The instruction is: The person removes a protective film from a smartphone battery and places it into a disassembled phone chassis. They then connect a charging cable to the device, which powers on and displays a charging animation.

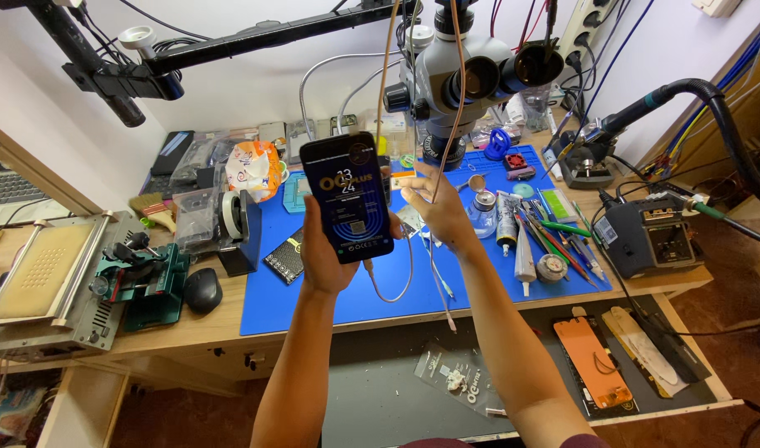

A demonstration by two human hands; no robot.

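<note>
A blue rubber mat [347, 299] covers the wooden table [189, 328] mid-frame, with a grey microscope [458, 79] above it. At centre the left hand [326, 257] wraps its grip around a glossy black phone [347, 197], upright, long axis vertical, screen lit. The right hand [440, 207], fingers spread, touches a thin hanging cable [456, 99].
</note>
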